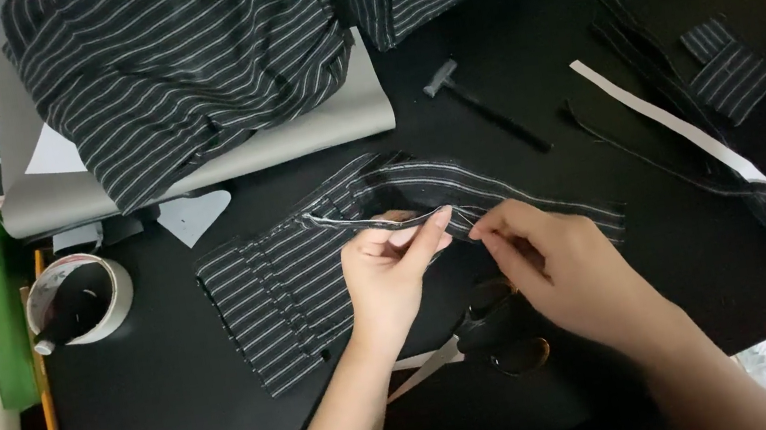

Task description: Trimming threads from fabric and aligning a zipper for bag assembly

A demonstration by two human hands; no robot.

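A striped fabric piece [291, 279], black with thin white lines, lies on the black tabletop [161, 420], and both hands meet at its upper folded edge. The left hand [389, 267] pinches that edge between thumb and fingers, while the right hand [553, 265] pinches the same edge just beside it, fingertips nearly touching those of the left. Most of the fabric piece spreads out to the left of and below the left hand; a narrower band runs to the right behind the right hand.

A pair of scissors [482, 337] with black handles lies just below the fabric piece, partly under the right wrist. Left of the fabric piece sits a roll of tape [80, 299]. Above it, a larger heap of striped cloth [179, 68] rests on a grey board [310, 130]. To the upper right of the fabric piece lie a small black tool [483, 107] and a white strip [662, 118].
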